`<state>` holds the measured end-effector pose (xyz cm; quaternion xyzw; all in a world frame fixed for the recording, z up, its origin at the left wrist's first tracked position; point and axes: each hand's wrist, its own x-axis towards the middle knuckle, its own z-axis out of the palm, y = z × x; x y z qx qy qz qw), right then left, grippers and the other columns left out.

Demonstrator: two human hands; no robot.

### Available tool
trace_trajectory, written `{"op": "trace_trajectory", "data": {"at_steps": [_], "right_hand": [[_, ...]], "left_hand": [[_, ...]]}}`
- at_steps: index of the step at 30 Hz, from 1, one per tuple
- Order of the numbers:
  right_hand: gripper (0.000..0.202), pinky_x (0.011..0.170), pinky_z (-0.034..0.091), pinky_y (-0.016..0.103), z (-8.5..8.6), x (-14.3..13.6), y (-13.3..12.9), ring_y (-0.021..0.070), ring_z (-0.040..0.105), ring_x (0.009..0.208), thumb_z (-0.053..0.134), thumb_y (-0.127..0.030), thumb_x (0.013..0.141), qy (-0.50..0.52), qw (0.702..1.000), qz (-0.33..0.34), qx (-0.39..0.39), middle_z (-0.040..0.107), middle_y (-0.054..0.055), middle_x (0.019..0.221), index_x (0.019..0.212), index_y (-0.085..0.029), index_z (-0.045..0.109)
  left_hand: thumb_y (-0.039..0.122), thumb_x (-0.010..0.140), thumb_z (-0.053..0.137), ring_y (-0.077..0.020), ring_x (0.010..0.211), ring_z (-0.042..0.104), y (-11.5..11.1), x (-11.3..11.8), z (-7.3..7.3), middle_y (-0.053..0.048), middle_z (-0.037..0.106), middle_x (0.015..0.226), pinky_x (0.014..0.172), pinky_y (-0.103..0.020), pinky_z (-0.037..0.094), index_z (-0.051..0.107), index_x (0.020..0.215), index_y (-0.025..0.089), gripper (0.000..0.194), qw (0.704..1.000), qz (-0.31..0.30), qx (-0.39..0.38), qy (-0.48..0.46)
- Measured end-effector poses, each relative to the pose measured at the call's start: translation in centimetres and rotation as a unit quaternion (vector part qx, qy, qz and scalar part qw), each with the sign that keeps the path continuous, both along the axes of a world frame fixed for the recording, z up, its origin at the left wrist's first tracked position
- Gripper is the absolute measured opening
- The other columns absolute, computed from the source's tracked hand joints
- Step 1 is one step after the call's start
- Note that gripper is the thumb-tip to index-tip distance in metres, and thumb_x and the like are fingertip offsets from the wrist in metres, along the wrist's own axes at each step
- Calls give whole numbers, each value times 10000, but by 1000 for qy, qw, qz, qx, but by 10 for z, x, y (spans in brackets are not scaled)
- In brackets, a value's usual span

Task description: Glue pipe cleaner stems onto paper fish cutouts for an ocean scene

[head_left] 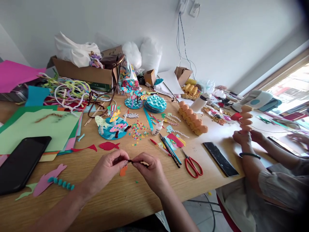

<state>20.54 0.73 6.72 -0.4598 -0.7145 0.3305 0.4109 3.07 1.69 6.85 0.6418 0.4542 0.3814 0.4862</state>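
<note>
Near the table's front edge, my left hand (115, 166) and my right hand (149, 167) are close together, fingertips pinched. Between them runs a short piece of dark pipe cleaner (130, 160), mostly hidden by the fingers. Just under my left fingertips is an orange paper piece (123, 171); whether it is held or lies on the table I cannot tell. Beyond my left hand lies a red paper fish (109, 146). Farther back, a blue disc (102, 131) carries several paper fish. To the left, a pink paper fish (45, 181) lies with a coiled teal pipe cleaner (63, 183).
Red-handled scissors (193, 167), pens (170, 151), a glue bottle (157, 128) and a dark phone (220, 159) lie to the right. Coloured paper (36, 129) and a black phone (25, 162) are left. At far right, another person's hands (243, 138) hold an egg-carton strip (246, 119).
</note>
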Motion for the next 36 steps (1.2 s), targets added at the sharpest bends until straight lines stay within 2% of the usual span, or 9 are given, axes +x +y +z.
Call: {"op": "trace_trajectory", "data": {"at_steps": [4,7,10,16,21,31,36], "right_hand": [[125,625,434,217,-23,3,4,134,604,676,569,-176,814,-91,995,-12,31,661,22,717,756,-197,678],[157,661,425,218,-37,3,9,139,600,717,550,-127,813,-169,984,0,50,660,27,754,770,-202,681],[159,663,418,208,-40,1,15,137,594,733,562,-96,798,-216,975,12,46,648,24,780,780,-201,680],[104,683,414,220,-38,-4,21,144,584,745,609,-118,793,-265,963,39,36,648,19,754,749,-190,669],[115,688,420,228,-41,-5,21,149,579,751,601,-111,798,-257,965,24,38,650,25,770,756,-196,667],[145,702,430,232,-42,-6,20,157,585,772,578,-119,819,-256,966,17,30,660,35,803,848,-205,691],[148,705,427,236,-43,-7,19,156,578,768,563,-152,838,-269,962,17,40,657,38,804,858,-214,697]], "left_hand": [[213,780,499,-174,774,615,1,-13,-14,-17,655,832,712,-269,480,605,846,219,125,991,-6,65,120],[141,781,439,-195,813,615,1,-21,-25,-37,673,836,748,-304,487,640,800,216,215,961,-37,156,224],[73,773,384,-208,832,610,-2,-24,-36,-59,683,847,761,-333,505,658,820,198,305,933,-62,216,282],[15,771,332,-191,892,608,-5,-27,-49,-54,686,932,812,-328,519,652,945,198,407,910,-58,274,305],[8,772,317,-196,911,609,-5,-29,-55,-66,686,958,836,-338,516,648,973,182,424,894,-53,302,326],[91,792,483,-223,881,581,-10,-20,-50,-65,650,925,807,-372,507,610,843,181,164,892,-48,282,351],[84,781,518,-228,874,578,-11,-15,-50,-64,642,917,796,-377,506,601,846,181,143,893,-29,281,349]]}}
